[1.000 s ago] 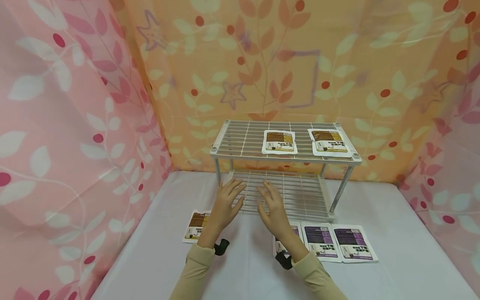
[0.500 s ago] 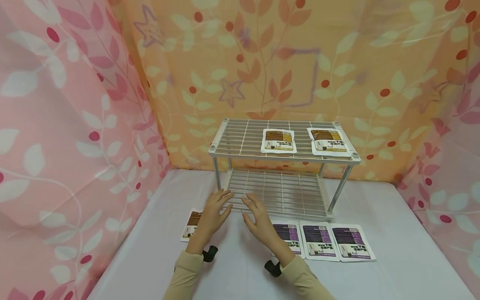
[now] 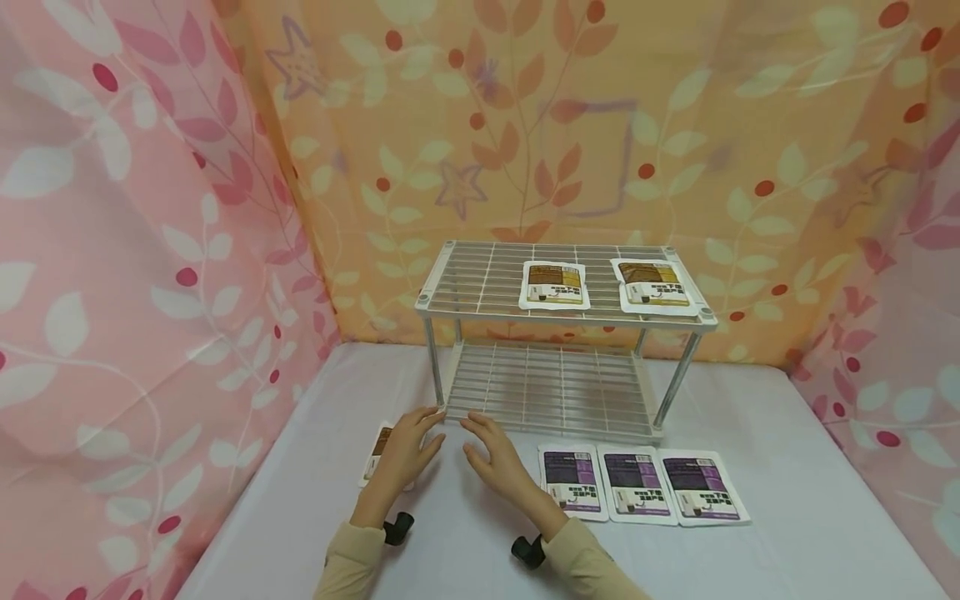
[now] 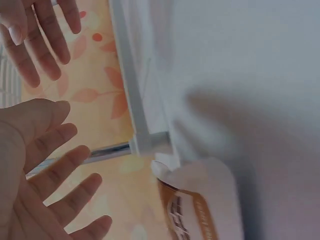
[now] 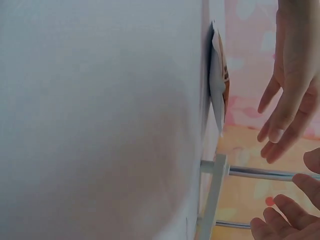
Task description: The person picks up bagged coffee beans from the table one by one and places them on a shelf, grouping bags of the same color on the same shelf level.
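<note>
Left hand (image 3: 403, 450) hovers flat, fingers spread, over the brown packet (image 3: 375, 454); right hand (image 3: 497, 458) spread too, holding nothing. Left wrist view shows the packet's blurry label, I think.

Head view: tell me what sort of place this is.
Probably a staged recording booth, not a home or shop: leaf-print cloth hangs on three sides, a white-covered table fills it, and a small wire rack holds two flat packets.
</note>
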Demonstrator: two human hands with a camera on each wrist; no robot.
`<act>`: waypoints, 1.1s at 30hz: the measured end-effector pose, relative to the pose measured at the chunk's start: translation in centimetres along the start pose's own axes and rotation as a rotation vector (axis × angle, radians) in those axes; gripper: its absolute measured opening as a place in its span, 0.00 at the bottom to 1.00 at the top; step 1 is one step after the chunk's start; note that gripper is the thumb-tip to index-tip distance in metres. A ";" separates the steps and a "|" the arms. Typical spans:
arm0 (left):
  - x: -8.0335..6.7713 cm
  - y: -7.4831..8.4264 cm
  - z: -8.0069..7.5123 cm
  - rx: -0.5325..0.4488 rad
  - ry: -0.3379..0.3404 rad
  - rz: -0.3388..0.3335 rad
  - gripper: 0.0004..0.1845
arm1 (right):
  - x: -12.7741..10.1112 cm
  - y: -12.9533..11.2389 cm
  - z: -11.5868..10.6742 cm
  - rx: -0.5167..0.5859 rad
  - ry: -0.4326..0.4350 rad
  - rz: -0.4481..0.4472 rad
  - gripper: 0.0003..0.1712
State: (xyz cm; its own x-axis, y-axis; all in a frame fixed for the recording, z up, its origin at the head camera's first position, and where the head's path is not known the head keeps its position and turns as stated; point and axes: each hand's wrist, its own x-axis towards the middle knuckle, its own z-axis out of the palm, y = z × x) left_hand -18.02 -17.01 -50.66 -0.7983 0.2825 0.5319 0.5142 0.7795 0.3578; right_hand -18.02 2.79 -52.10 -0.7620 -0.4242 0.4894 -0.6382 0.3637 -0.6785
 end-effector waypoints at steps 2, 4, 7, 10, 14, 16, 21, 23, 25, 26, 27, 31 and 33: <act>-0.5 -0.5 0.1 0.012 -0.008 -0.010 0.19 | 0.0 0.1 0.4 -0.006 -0.009 -0.009 0.23; -0.9 -0.9 0.3 0.031 -0.022 -0.026 0.20 | 0.1 0.0 0.8 -0.002 -0.022 -0.014 0.23; -1.3 -1.6 0.1 0.031 -0.045 -0.076 0.21 | 0.1 0.0 1.4 0.004 -0.055 -0.001 0.24; -1.8 -2.1 -0.3 0.031 -0.061 -0.114 0.23 | 0.2 0.0 1.9 0.012 -0.095 0.024 0.24; -2.6 -2.9 -0.7 0.036 -0.074 -0.151 0.24 | 0.3 0.0 2.6 0.036 -0.137 0.063 0.24; -3.1 -3.2 -0.8 0.047 -0.071 -0.168 0.25 | 0.2 0.1 2.9 0.055 -0.153 0.074 0.24; -4.0 -3.9 -1.0 0.086 -0.081 -0.242 0.25 | 0.1 0.1 3.8 0.118 -0.176 0.074 0.24; -4.2 -4.1 -1.2 0.098 -0.090 -0.281 0.26 | 0.2 0.0 4.2 0.150 -0.192 0.086 0.24; -4.3 -4.2 -1.4 0.107 -0.098 -0.318 0.26 | 0.3 -0.2 4.7 0.170 -0.208 0.097 0.24; -4.4 -4.3 -1.5 0.104 -0.098 -0.337 0.26 | 0.3 -0.3 4.9 0.179 -0.218 0.109 0.24; -4.5 -4.3 -1.7 0.101 -0.102 -0.356 0.27 | 0.3 -0.3 5.1 0.186 -0.226 0.118 0.24; -4.8 -4.4 -2.1 0.092 -0.122 -0.436 0.28 | 0.3 -0.6 5.6 0.175 -0.249 0.144 0.25; -5.0 -4.4 -2.2 0.102 -0.138 -0.476 0.28 | 0.3 -0.7 5.9 0.167 -0.258 0.157 0.25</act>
State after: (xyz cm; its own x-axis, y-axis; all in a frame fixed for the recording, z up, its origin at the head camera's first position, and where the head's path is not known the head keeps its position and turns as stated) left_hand -15.64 -23.12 -53.19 -0.9744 -0.0516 0.2189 0.0553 0.8887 0.4552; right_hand -17.21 -2.46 -54.68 -0.7829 -0.5773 0.2321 -0.4727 0.3094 -0.8251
